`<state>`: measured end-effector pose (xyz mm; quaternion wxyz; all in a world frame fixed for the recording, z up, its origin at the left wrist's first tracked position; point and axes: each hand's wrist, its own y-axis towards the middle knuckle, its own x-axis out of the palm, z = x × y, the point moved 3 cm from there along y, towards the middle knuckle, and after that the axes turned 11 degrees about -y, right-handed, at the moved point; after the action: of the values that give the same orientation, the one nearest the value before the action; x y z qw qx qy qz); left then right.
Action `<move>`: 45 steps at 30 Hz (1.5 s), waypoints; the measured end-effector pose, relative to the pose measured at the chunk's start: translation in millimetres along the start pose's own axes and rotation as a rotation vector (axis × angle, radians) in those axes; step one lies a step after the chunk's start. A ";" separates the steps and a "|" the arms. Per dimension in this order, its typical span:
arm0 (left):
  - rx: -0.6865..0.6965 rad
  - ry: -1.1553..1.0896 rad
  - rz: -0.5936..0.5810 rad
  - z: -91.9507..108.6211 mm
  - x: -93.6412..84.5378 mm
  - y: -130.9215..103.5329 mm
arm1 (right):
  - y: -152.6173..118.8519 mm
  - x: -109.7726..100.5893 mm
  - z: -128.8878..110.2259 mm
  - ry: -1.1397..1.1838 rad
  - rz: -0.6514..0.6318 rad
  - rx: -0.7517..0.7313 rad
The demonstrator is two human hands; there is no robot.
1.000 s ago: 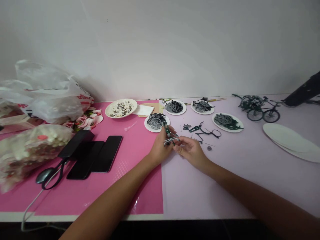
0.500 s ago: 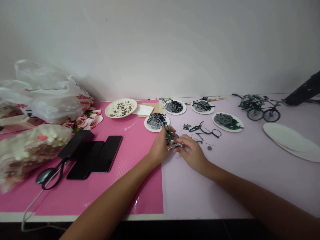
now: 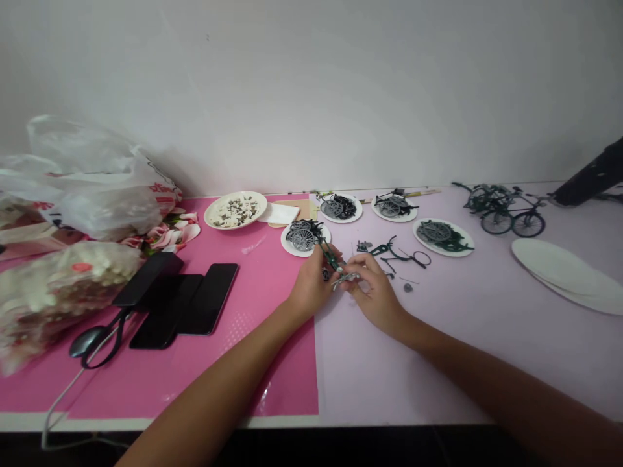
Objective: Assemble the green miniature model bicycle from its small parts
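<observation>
Two bare hands meet near the centre of the frame, just above the seam between the pink and pale lilac table surfaces. The left hand [image 3: 309,288] is closed around a slim green model bicycle frame [image 3: 329,254], which slants down towards the right hand [image 3: 377,295]. The right fingers are bent in close by a small silver piece [image 3: 346,279] at the frame's lower end; whether they pinch it or the frame is too small to tell. For fine handling here, the left grip is best kept firm but light, close to the silver piece, since such thin parts look easy to bend. The right fingertips would do well to press gently and straight, without twisting. Just beyond the left hand sits a small white plate [image 3: 291,250] of wheels and dark parts. Loose bicycle parts [image 3: 389,248] lie right of centre; finished-looking bicycles [image 3: 512,217] stand at right.
</observation>
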<state>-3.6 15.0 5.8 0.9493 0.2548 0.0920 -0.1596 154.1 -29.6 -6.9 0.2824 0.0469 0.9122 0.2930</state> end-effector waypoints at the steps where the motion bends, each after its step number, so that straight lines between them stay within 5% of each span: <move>1: -0.003 -0.008 0.005 -0.6 0.0 0.4 | 0.8 -0.2 0.0 -0.010 0.009 -0.023; 34: -0.067 -0.015 -0.094 -4.7 6.9 -5.2 | 1.2 -6.6 -5.1 0.084 0.011 0.001; 45: -0.080 -0.019 -0.052 -5.0 6.7 -3.6 | 2.4 -11.1 1.0 0.184 0.062 0.180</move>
<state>1.0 12.9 -1.8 0.9550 0.2126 0.0962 -0.1830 163.8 -29.9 -0.8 0.1831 0.0732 0.9549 0.2218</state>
